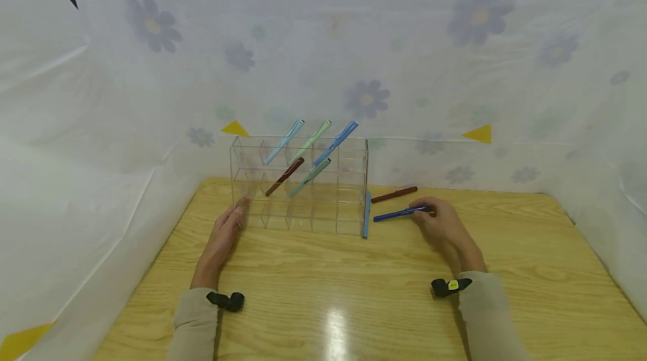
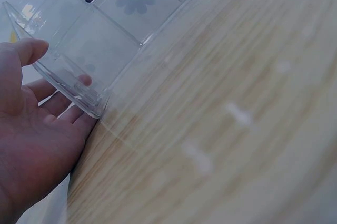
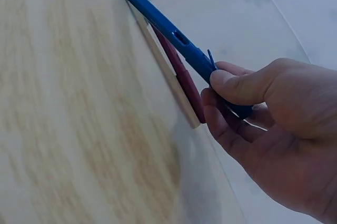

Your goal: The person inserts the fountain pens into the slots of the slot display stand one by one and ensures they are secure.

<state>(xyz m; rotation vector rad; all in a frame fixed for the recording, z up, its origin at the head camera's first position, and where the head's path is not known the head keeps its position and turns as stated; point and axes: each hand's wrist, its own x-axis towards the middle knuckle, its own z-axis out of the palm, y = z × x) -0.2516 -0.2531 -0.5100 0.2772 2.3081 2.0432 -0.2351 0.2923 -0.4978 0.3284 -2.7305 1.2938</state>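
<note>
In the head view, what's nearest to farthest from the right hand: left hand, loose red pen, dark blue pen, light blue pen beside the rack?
1. Dark blue pen: in the right hand.
2. Red pen: on the table.
3. Light blue pen: right of the rack.
4. Left hand: at the rack's left end.

"Where's the glare?"
"Six o'clock from the head camera: a white streak (image 1: 336, 330) on the tabletop (image 1: 283, 277). Otherwise the light's soft and greyish, with shadows along the inner sides of the left sleeve (image 1: 194, 316) and right sleeve (image 1: 487, 310)."
"And the wrist cameras?"
"Dimmer, bluish. Left: blurred wood grain, pale glints from three to five o'clock. Right: the blue pen (image 3: 158, 19) is crisper than the smeared grain; grey shadow between five and six."
</note>
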